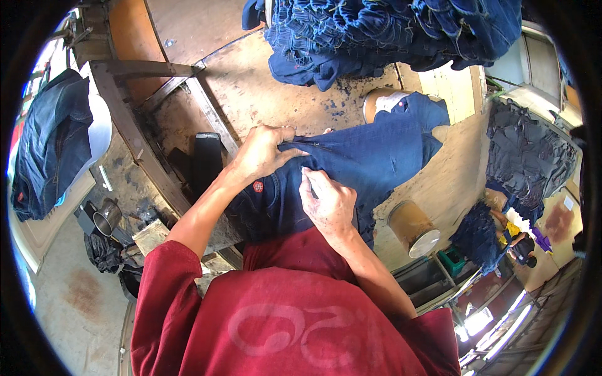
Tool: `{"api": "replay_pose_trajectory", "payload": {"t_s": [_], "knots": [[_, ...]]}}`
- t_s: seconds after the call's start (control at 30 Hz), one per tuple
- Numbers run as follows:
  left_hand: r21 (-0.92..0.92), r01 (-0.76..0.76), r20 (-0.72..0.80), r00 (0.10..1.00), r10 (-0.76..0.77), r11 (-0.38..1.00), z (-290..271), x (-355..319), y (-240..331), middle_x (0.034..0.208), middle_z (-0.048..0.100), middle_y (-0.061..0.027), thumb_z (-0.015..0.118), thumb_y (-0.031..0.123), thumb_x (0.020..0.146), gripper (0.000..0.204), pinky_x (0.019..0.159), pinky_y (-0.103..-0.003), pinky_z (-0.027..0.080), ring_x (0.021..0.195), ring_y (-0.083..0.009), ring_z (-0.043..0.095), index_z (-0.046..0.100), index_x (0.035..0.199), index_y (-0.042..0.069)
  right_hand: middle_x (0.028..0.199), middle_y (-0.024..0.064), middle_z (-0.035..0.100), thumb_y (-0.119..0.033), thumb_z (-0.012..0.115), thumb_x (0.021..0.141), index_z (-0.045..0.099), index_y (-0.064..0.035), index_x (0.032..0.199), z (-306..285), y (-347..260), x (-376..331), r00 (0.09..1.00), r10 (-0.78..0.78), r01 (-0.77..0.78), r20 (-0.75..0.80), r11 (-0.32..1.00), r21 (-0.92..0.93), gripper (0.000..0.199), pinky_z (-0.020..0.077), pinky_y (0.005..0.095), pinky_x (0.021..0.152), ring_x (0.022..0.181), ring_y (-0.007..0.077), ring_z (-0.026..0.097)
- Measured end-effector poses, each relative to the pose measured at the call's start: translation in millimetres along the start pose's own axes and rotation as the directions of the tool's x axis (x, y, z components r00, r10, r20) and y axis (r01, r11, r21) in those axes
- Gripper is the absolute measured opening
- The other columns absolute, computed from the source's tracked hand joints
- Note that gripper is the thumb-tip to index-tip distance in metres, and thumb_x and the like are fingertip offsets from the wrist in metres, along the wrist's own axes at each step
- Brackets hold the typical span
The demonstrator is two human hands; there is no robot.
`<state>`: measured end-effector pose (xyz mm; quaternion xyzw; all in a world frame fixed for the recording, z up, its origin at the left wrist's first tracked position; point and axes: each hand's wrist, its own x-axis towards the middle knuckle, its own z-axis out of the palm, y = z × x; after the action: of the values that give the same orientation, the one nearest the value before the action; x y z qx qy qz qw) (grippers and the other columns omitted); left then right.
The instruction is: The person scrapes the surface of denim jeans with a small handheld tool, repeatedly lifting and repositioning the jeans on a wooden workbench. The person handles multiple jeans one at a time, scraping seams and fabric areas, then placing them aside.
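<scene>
Across the front of the person's dark red shirt [295,307], reaching away toward the upper right, lay a dark blue denim garment [370,153]. Its near part was bunched close to the shirt, below and between the two hands; its far part ran well past them, meeting a pale brown cylinder [375,105], though whether over it or beside it could not be told. The left hand [263,153] grasped the garment near its upper edge, thumb and fingers pinching a fold. The right hand [330,203] was over the cloth, nearer the shirt, its fingertips drawn together just below the left thumb; whether they held anything could not be told. Beside the left forearm, the garment bore a small round red patch [258,187]. A second cylinder [411,227] was at the right, apart from the hands. Beyond the garment rose a blue denim heap [389,31].
</scene>
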<state>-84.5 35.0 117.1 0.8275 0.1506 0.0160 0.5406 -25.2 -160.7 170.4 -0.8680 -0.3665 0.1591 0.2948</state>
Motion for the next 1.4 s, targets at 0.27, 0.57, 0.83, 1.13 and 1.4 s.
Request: {"api": "replay_pose_trajectory", "payload": {"t_s": [0.27,0.57,0.83,1.13,1.4], "knots": [[-0.005,0.093,0.051,0.994,-0.092,0.996,4.0,-3.1,-6.2,0.087,0.074,-0.0246,0.093,0.022,0.086,0.032,0.067,-0.045,0.059,0.074,-0.0418,0.074,0.077,0.104,0.001,0.069,0.0123,0.072,-0.008,0.079,0.093,0.073,-0.0092,0.094,-7.0,-1.6,1.2,0.990,0.030,-0.014,0.140,0.993,-0.114,0.006,0.0552,0.0406,0.051,0.056,0.0305,0.072],[0.041,0.149,0.094,0.984,-0.152,0.988,7.0,-1.3,-8.2,0.088,0.075,-0.0242,0.090,0.022,0.086,0.026,0.073,-0.048,0.060,0.084,-0.0434,0.075,0.078,0.101,0.004,0.071,0.0135,0.073,-0.009,0.079,0.094,0.074,-0.0088,0.098,-6.3,-1.2,4.7,0.985,0.047,-0.025,0.166,0.991,-0.133,0.006,0.0570,0.0396,0.053,0.058,0.0309,0.073],[0.069,0.201,0.081,0.975,-0.207,0.977,8.1,-0.2,-5.0,0.097,0.075,-0.0265,0.090,0.015,0.085,0.027,0.081,-0.046,0.061,0.095,-0.0437,0.076,0.078,0.106,0.002,0.072,0.0137,0.073,-0.006,0.079,0.093,0.072,-0.0069,0.096,-3.1,6.4,3.2,0.995,0.039,-0.037,0.089,0.999,-0.028,0.008,0.0556,0.0402,0.052,0.060,0.0300,0.074],[0.066,0.135,0.038,0.990,-0.138,0.989,6.1,2.0,-0.3,0.092,0.076,-0.0238,0.087,0.019,0.087,0.026,0.079,-0.047,0.063,0.088,-0.0430,0.076,0.082,0.109,0.006,0.070,0.0142,0.073,-0.007,0.078,0.094,0.073,-0.0071,0.096,-9.0,1.5,9.8,0.997,0.019,-0.021,0.070,1.000,0.018,0.006,0.0565,0.0401,0.052,0.057,0.0316,0.073],[0.073,0.148,0.047,0.987,-0.152,0.986,7.4,2.3,0.2,0.091,0.073,-0.0269,0.088,0.015,0.086,0.024,0.076,-0.047,0.061,0.087,-0.0453,0.073,0.079,0.103,0.002,0.069,0.0146,0.072,-0.009,0.077,0.095,0.073,-0.0073,0.099,-8.2,-0.9,8.5,0.992,0.043,-0.033,0.118,0.996,-0.078,0.006,0.0569,0.0404,0.052,0.058,0.0315,0.073]]}}
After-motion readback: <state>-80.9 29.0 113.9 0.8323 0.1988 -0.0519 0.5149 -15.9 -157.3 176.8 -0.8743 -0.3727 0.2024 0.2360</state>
